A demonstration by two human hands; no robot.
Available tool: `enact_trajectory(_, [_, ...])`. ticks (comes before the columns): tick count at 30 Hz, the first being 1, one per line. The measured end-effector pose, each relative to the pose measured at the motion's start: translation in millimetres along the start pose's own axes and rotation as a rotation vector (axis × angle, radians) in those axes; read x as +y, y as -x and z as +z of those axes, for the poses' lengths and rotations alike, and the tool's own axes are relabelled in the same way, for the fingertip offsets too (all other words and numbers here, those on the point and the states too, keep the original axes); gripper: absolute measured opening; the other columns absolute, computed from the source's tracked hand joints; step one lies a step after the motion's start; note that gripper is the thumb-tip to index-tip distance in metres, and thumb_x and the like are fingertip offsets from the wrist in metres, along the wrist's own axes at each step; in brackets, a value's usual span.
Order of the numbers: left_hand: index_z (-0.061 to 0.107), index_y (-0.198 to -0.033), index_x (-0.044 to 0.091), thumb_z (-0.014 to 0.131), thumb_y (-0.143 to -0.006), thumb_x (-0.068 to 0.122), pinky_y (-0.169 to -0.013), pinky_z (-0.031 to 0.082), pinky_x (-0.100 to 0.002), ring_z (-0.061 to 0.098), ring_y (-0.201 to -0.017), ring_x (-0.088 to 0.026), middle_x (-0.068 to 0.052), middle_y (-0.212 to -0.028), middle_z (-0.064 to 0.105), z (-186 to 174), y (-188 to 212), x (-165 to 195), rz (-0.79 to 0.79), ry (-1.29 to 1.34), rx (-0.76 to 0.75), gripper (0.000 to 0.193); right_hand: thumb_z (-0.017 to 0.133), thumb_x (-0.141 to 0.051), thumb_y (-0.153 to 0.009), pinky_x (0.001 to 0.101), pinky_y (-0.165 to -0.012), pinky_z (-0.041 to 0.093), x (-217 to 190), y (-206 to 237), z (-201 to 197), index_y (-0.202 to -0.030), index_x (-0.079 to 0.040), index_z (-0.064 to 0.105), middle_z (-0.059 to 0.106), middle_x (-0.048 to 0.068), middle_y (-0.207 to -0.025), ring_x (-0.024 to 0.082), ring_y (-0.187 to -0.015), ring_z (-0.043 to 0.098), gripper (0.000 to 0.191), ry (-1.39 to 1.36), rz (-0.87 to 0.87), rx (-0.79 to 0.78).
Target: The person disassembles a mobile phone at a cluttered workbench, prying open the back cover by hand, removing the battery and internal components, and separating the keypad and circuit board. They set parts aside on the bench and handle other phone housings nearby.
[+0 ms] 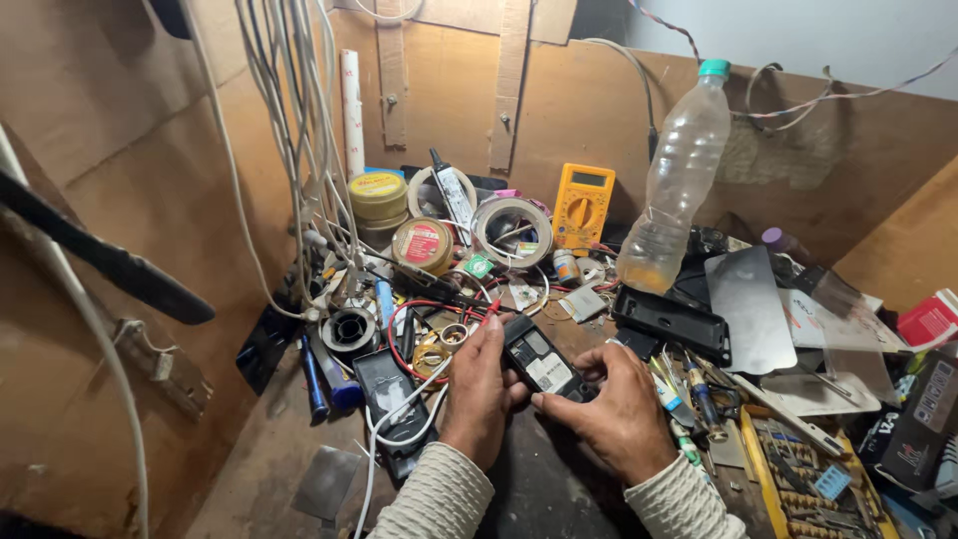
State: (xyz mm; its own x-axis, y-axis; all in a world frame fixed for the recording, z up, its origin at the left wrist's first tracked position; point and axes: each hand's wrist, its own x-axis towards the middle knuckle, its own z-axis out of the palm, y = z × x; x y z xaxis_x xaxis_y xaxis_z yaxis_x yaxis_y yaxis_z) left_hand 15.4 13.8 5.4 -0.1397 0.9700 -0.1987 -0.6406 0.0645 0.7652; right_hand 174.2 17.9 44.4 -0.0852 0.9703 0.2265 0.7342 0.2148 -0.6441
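Brown fibreboard walls box in my bench, and the worktop (559,489) is dark, scuffed and buried in clutter. Far left, a bundle of white cables (299,130) hangs down the wall, and one white lead (394,424) trails across a black phone (389,404) lying flat by my wrist. Just behind it sit a solder spool (349,329), two round tins (399,220) and a roll of tape (511,232).

Now the middle: my left hand (477,394) is curled shut around the near-left edge of a small black phone with its back off (539,361), thumb pressing along its side. My right hand (619,414) grips the lower-right end, fingers wrapped under it, thumb on top. So the handset is held just above the bench, between both hands, tilted away from me.

Risk, as I judge it: red wires (429,309) and loose small parts crowd right behind my left knuckles, so a slip could snag them or drop the handset into the mess.

Moving right, a yellow multimeter (583,207) leans on the back wall, a clear plastic bottle (679,180) stands tilted, a black phone frame (671,321) lies flat, then a grey sheet (748,304), and a yellow tray of screwdriver bits (798,479) at the corner.
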Motion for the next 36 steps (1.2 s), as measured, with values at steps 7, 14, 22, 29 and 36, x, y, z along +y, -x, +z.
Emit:
enact_trajectory(7, [0.066,-0.131,0.009,0.047,-0.104,0.032,-0.045,0.038,-0.019,0.042,-0.051,-0.003,0.006,-0.066,0.048,4.1,4.2,6.7,-0.005,0.008,-0.002,0.040,0.096,-0.037,-0.051,0.0382,-0.076,0.056,-0.5,1.7,-2.4,-0.094,0.001,0.061,0.069,0.014,-0.090,0.026,-0.084,0.069,0.066,-0.004,-0.035,0.013])
enact_trajectory(14, [0.067,-0.131,0.007,0.049,-0.105,0.030,-0.045,0.040,-0.019,0.043,-0.051,-0.002,0.006,-0.067,0.051,3.6,5.8,5.6,0.040,0.007,-0.017,0.039,0.095,-0.033,-0.054,0.0380,-0.073,0.055,-19.3,15.1,-8.1,-0.097,-0.002,0.069,0.067,0.011,-0.088,0.024,-0.080,0.068,0.059,0.056,-0.145,0.099])
enact_trajectory(22, [0.066,-0.131,0.008,0.048,-0.104,0.032,-0.047,0.045,-0.019,0.050,-0.054,-0.002,0.006,-0.072,0.059,3.9,5.1,5.7,0.007,0.010,0.005,0.040,0.095,-0.030,-0.056,0.0333,-0.065,0.057,-21.6,19.1,-10.8,-0.098,-0.003,0.077,0.072,0.009,-0.086,0.020,-0.071,0.071,0.054,0.001,-0.125,0.128])
enact_trajectory(29, [0.066,-0.135,0.008,0.051,-0.106,0.030,-0.051,0.051,-0.021,0.052,-0.059,-0.003,0.001,-0.082,0.061,0.2,-0.7,-0.4,0.058,-0.035,-0.022,0.039,0.093,-0.028,-0.065,0.0284,-0.067,0.057,-2.3,8.9,-13.7,-0.104,-0.005,0.083,0.077,0.007,-0.086,0.014,-0.071,0.072,0.046,-0.203,0.021,-0.021])
enact_trajectory(36, [0.059,-0.135,0.006,0.051,-0.101,0.016,-0.066,0.062,-0.028,0.072,-0.078,-0.013,-0.006,-0.099,0.073,1.8,1.3,-0.7,0.024,-0.014,0.017,0.037,0.085,-0.018,-0.074,0.0248,-0.069,0.059,17.8,-1.8,-19.0,-0.108,0.005,0.079,0.085,0.009,-0.089,0.011,-0.073,0.075,0.041,-0.568,0.218,-0.212])
